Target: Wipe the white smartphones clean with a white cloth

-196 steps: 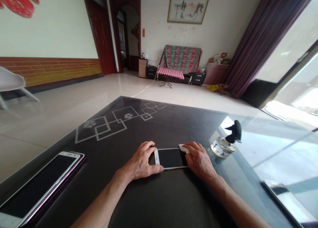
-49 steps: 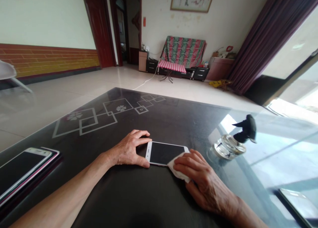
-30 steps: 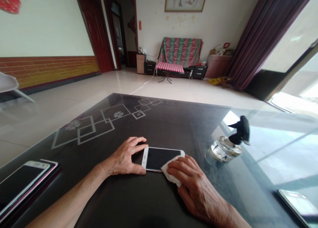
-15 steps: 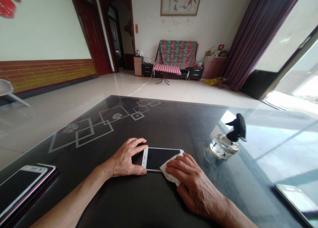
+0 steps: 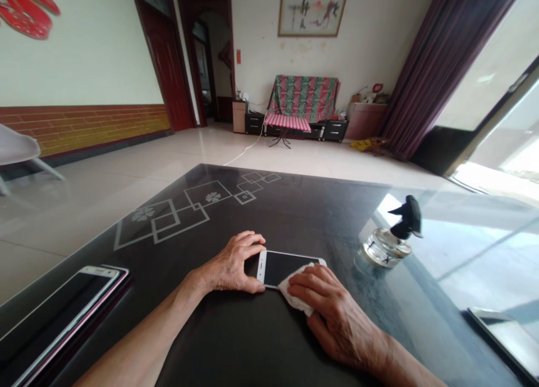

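Note:
A white-framed smartphone (image 5: 275, 268) with a dark screen lies face up on the black table. My left hand (image 5: 236, 265) grips its left end, thumb at the near corner and fingers at the far corner. Under the fingers of my right hand (image 5: 332, 308) is a folded white tissue (image 5: 297, 297), pressed on the right part of the screen and hiding it. To the right stands a clear spray bottle (image 5: 385, 247) with a black trigger head, apart from both hands.
Stacked phones (image 5: 63, 314) lie at the left on the glossy table (image 5: 236, 336). Another phone (image 5: 505, 336) rests near the right edge. Beyond the table are a white chair (image 5: 17, 145), a small folding table with a striped top (image 5: 287, 121) and a cloth-covered object (image 5: 305, 98).
The view has swung a little left and up, so everything sits further right in it. The tissue under my right hand has slid slightly left over the phone. My left hand keeps its grip.

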Demonstrator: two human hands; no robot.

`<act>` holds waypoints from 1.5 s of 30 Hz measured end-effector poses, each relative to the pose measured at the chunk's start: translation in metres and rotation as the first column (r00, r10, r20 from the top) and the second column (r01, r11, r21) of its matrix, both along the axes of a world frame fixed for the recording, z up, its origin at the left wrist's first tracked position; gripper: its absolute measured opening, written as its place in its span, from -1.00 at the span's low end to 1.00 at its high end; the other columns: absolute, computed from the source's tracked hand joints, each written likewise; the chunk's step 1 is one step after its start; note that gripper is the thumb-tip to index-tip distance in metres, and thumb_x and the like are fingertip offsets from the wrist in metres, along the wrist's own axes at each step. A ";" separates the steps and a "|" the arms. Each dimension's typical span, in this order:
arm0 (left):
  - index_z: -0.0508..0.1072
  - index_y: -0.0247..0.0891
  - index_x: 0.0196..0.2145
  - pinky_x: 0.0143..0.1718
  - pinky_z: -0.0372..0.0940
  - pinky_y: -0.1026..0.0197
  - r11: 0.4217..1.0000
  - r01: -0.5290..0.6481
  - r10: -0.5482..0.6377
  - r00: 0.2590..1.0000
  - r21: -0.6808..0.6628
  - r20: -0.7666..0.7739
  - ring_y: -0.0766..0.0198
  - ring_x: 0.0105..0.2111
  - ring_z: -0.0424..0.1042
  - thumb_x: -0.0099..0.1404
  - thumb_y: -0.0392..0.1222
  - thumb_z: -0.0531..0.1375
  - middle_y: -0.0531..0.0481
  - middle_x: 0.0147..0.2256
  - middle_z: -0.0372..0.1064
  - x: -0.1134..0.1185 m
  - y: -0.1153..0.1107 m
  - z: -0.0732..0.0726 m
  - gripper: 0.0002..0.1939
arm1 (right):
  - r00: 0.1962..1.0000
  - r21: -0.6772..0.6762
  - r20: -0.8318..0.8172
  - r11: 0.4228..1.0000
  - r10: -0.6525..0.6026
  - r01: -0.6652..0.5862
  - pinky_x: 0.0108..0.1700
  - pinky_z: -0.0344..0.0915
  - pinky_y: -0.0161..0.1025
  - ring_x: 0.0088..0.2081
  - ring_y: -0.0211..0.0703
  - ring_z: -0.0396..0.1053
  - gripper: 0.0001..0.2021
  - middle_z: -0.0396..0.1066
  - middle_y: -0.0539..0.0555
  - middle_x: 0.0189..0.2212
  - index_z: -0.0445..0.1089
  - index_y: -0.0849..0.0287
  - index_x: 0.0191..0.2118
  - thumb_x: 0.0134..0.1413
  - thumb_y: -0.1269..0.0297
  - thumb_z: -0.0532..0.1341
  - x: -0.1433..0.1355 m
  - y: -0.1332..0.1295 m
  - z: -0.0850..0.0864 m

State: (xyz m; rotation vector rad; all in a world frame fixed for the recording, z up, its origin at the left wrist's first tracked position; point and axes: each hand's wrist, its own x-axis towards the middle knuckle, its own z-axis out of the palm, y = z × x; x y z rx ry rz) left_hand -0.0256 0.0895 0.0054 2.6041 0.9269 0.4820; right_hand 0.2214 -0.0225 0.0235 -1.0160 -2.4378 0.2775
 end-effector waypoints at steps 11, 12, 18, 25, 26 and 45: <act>0.37 -0.15 0.06 0.25 -0.02 -0.10 0.998 -0.016 0.015 1.000 -0.053 -0.019 -0.12 0.24 0.00 -0.10 0.06 0.39 -0.11 0.21 0.09 -0.008 0.002 0.000 -0.25 | 1.000 0.025 0.003 1.000 0.000 0.000 0.14 0.11 -0.01 0.01 -0.04 0.19 -0.49 0.35 0.07 -0.03 0.30 0.13 0.05 -0.09 0.56 0.07 -0.020 0.000 -0.002; 0.38 -0.15 0.06 0.25 -0.02 -0.09 0.999 -0.011 0.010 1.000 -0.051 -0.016 -0.12 0.23 0.01 -0.10 0.07 0.39 -0.11 0.21 0.10 -0.008 0.003 0.000 -0.26 | 1.000 0.033 -0.002 0.999 -0.007 0.007 0.14 0.11 0.00 0.00 -0.04 0.20 -0.49 0.35 0.07 -0.03 0.31 0.13 0.04 -0.10 0.56 0.07 -0.020 -0.001 -0.003; 0.40 -0.16 0.04 0.25 -0.01 -0.08 0.999 0.002 -0.001 1.000 -0.035 0.022 -0.13 0.22 0.03 -0.12 0.06 0.40 -0.10 0.18 0.15 -0.009 0.003 -0.004 -0.27 | 0.995 0.094 -0.062 0.992 -0.073 0.079 0.06 0.16 0.00 -0.08 -0.04 0.25 -0.57 0.39 0.11 -0.11 0.36 0.16 -0.05 -0.09 0.54 0.06 -0.014 -0.002 -0.009; 0.41 -0.19 0.01 0.22 0.06 -0.03 0.999 0.021 -0.021 1.000 -0.026 -0.016 -0.10 0.18 0.10 -0.11 0.05 0.39 -0.13 0.15 0.16 -0.005 0.004 0.005 -0.29 | 0.989 0.113 -0.070 0.984 -0.130 0.137 -0.02 0.16 -0.01 -0.17 -0.06 0.23 -0.64 0.39 0.10 -0.18 0.38 0.17 -0.11 -0.08 0.53 0.08 -0.018 0.000 -0.010; 0.42 -0.19 0.00 0.20 0.09 -0.02 0.999 0.032 -0.033 0.999 -0.017 -0.023 -0.08 0.17 0.13 -0.10 0.05 0.39 -0.13 0.14 0.16 -0.005 0.003 0.007 -0.32 | 0.990 0.109 -0.060 0.985 -0.128 0.134 -0.02 0.15 -0.01 -0.16 -0.05 0.22 -0.63 0.38 0.10 -0.18 0.38 0.16 -0.10 -0.07 0.52 0.08 -0.021 -0.001 -0.009; 0.22 -0.15 0.21 0.27 -0.08 -0.11 0.988 -0.004 -0.009 0.997 -0.156 -0.082 -0.13 0.29 -0.11 -0.02 0.16 0.35 -0.13 0.27 -0.01 -0.052 0.001 0.002 -0.12 | 0.992 0.038 -0.017 0.992 -0.122 0.122 0.05 0.08 -0.03 -0.12 -0.06 0.17 -0.62 0.33 0.08 -0.14 0.35 0.12 -0.06 -0.03 0.52 0.09 -0.071 -0.010 -0.002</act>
